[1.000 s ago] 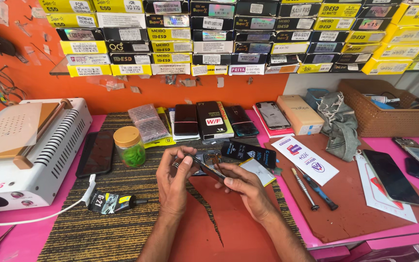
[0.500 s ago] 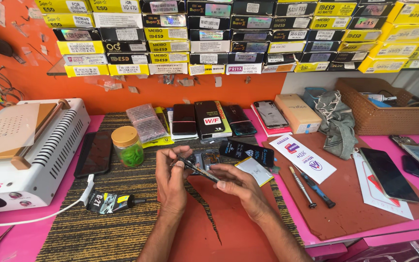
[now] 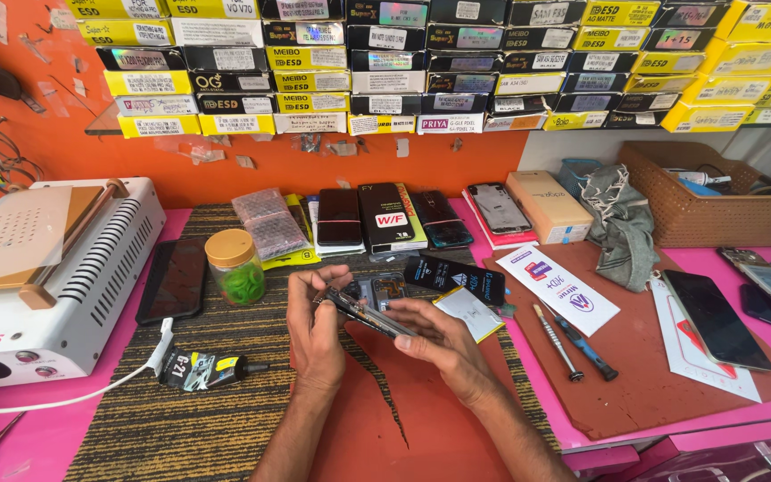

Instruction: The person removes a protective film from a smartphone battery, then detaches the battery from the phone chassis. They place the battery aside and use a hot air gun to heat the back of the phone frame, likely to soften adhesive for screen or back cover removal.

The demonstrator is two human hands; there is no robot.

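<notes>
While both hands pinch it above the counter | left hand (image 3: pixel 314 326) clamped on the near end, right hand (image 3: pixel 435 344) closed under the far end of the thin dark opened phone body (image 3: pixel 369 312) | held tilted over the red-brown mat (image 3: pixel 421 419) | risk: uneven twisting could bend it, or loosened fingers drop it beside the green-filled jar (image 3: pixel 235 266).

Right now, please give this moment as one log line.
left hand: holds phone | right hand: holds phone | under: striped mat
</notes>
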